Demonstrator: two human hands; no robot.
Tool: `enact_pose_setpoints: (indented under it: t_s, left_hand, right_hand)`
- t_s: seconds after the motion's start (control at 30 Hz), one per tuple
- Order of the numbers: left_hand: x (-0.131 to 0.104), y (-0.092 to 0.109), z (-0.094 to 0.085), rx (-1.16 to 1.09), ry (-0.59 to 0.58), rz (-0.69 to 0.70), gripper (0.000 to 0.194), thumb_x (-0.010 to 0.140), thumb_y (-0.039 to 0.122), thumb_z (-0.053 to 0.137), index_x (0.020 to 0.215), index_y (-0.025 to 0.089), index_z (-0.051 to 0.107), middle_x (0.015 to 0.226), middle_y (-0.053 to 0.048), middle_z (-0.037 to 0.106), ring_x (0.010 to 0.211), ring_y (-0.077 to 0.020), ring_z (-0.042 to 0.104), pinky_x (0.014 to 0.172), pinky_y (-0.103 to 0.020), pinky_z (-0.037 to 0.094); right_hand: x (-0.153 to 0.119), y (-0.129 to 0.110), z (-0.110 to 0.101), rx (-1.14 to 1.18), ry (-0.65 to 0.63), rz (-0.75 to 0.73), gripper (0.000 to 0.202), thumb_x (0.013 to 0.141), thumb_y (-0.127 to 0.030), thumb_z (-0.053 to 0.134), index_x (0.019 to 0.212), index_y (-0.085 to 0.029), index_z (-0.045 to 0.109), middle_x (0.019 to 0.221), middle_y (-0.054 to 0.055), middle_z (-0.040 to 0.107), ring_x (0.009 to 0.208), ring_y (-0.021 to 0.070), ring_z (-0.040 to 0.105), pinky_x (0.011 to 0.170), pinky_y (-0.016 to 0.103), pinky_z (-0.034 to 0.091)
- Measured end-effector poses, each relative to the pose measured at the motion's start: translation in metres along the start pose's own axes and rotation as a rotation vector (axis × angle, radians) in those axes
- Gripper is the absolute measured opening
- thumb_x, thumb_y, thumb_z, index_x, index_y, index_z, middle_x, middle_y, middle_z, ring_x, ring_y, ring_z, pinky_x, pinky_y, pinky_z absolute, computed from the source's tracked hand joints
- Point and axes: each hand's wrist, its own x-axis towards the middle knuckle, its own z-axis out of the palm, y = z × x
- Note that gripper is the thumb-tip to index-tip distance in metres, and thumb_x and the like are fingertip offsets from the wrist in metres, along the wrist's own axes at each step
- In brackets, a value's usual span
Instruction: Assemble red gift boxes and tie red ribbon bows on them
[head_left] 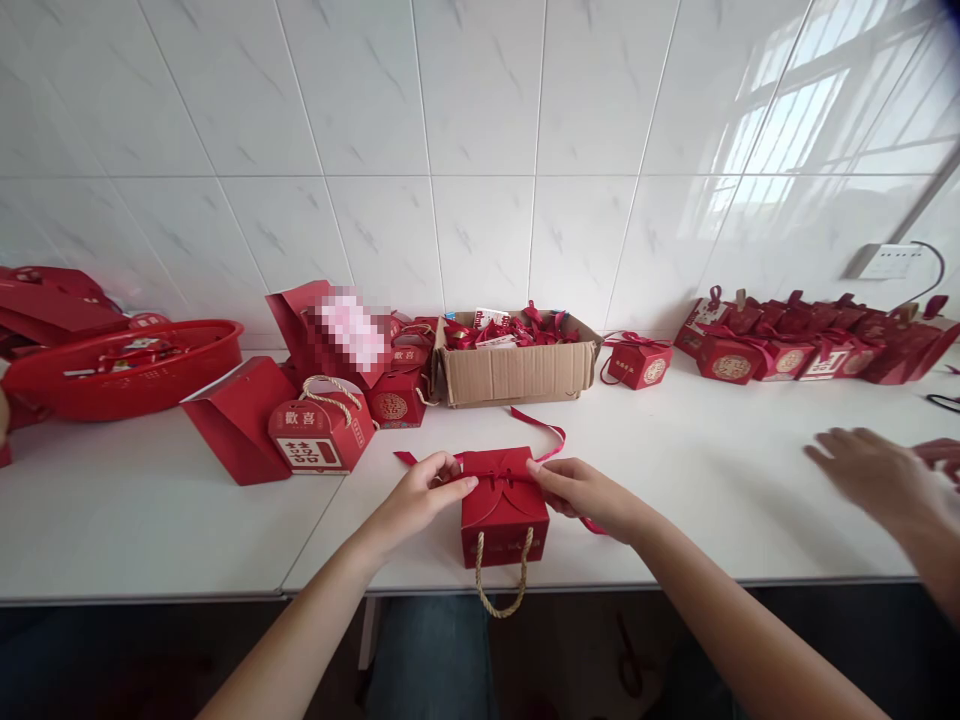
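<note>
Ribbon [501, 478] is run across the top of the red box [504, 545], which is sat upright near the front edge of the table [675, 480]. Hands are held apart, 1 at each side of the lid: ribbon looks pinched by thumb and finger of the left hand [424, 495], and likewise by the right hand [589, 492], though the exact grip is partly covered by the fingers.

For this bit, judging by the angle, an even, low, sideways pull would be best. If 1 side is tugged harder, the knot area could be dragged off centre and the box twisted. Too much force and the card lid could be creased, so snug is plenty. The band should be kept flat over the lid's slots, since a twist would probably be locked in once it's tightened.

Slack matters too: loose lengths are spread on the table behind the box, and those should be kept from being caught underneath. The rope handle [525, 568] is hung down the front, well out of the way, and is best left there.
</note>
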Motion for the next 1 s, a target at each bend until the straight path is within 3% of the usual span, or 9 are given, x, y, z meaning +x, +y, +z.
enact_pose_setpoints:
  t_s: [0.13,0.27,0.5,0.63,0.7,0.77,0.9,1.0]
  left_hand:
    - [0.0,0.003,-0.004,0.096,0.012,0.037,0.03,0.074,0.046,0.061,0.068,0.019,0.051,0.07,0.003,0.049,0.071,-0.0155,0.049,0.066,-0.026,0.034]
    - [-0.001,0.003,-0.007,0.214,0.085,0.045,0.035,0.072,0.047,0.063,0.064,0.019,0.045,0.065,0.004,0.046,0.068,-0.0154,0.046,0.065,-0.026,0.033]
    - [-0.002,0.002,-0.006,0.25,0.105,0.079,0.031,0.073,0.046,0.063,0.072,0.02,0.046,0.075,0.003,0.049,0.075,-0.0166,0.048,0.069,-0.028,0.036]
    - [-0.005,0.006,-0.004,0.255,0.077,0.086,0.028,0.074,0.044,0.062,0.077,0.02,0.046,0.079,0.002,0.049,0.075,-0.0164,0.048,0.069,-0.027,0.036]
    - [-0.007,0.009,-0.003,0.255,0.071,0.1,0.027,0.074,0.042,0.062,0.079,0.02,0.047,0.079,0.002,0.049,0.074,-0.016,0.048,0.068,-0.027,0.036]
    - [-0.008,0.011,-0.002,0.261,0.069,0.109,0.027,0.074,0.041,0.062,0.079,0.02,0.047,0.08,0.002,0.051,0.074,-0.0162,0.048,0.068,-0.027,0.037]
    - [-0.007,0.013,-0.001,0.275,0.061,0.116,0.026,0.074,0.04,0.062,0.08,0.02,0.047,0.083,0.001,0.053,0.08,-0.0179,0.051,0.073,-0.029,0.038]
    - [-0.006,0.014,0.001,0.285,0.068,0.137,0.023,0.073,0.038,0.063,0.08,0.02,0.048,0.084,0.0,0.054,0.082,-0.0185,0.051,0.075,-0.029,0.039]
  right_hand:
    - [-0.003,-0.004,-0.006,-0.058,0.109,-0.047,0.044,0.081,-0.055,0.055,0.053,-0.021,0.048,0.053,-0.001,0.04,0.048,0.0097,0.029,0.043,0.028,0.022]
    - [-0.003,-0.003,-0.013,-0.188,0.177,0.002,0.044,0.075,-0.058,0.06,0.058,-0.019,0.049,0.059,-0.002,0.041,0.048,0.0072,0.027,0.041,0.024,0.018]
    - [-0.008,-0.005,-0.021,-0.27,-0.002,0.038,0.051,0.083,-0.065,0.042,0.073,-0.017,0.055,0.058,-0.003,0.046,0.051,0.0079,0.034,0.047,0.022,0.027]
    - [-0.014,-0.009,-0.024,-0.359,-0.03,-0.075,0.036,0.077,-0.056,0.06,0.091,-0.023,0.053,0.074,0.0,0.056,0.062,0.0122,0.046,0.055,0.025,0.038]
    - [-0.017,-0.014,-0.024,-0.405,-0.018,-0.16,0.028,0.079,-0.05,0.062,0.085,-0.024,0.053,0.084,0.002,0.058,0.068,0.0138,0.05,0.06,0.027,0.041]
    - [-0.017,-0.02,-0.025,-0.449,-0.022,-0.164,0.029,0.082,-0.05,0.057,0.075,-0.022,0.052,0.08,0.004,0.06,0.067,0.0144,0.051,0.06,0.028,0.041]
    - [-0.013,-0.033,-0.027,-0.558,-0.074,0.016,0.046,0.081,-0.062,0.05,0.064,-0.019,0.052,0.054,0.002,0.06,0.048,0.0113,0.044,0.049,0.027,0.034]
    - [-0.012,-0.041,-0.03,-0.562,-0.144,0.106,0.053,0.08,-0.065,0.048,0.058,-0.018,0.052,0.05,0.002,0.059,0.038,0.0077,0.038,0.044,0.026,0.031]
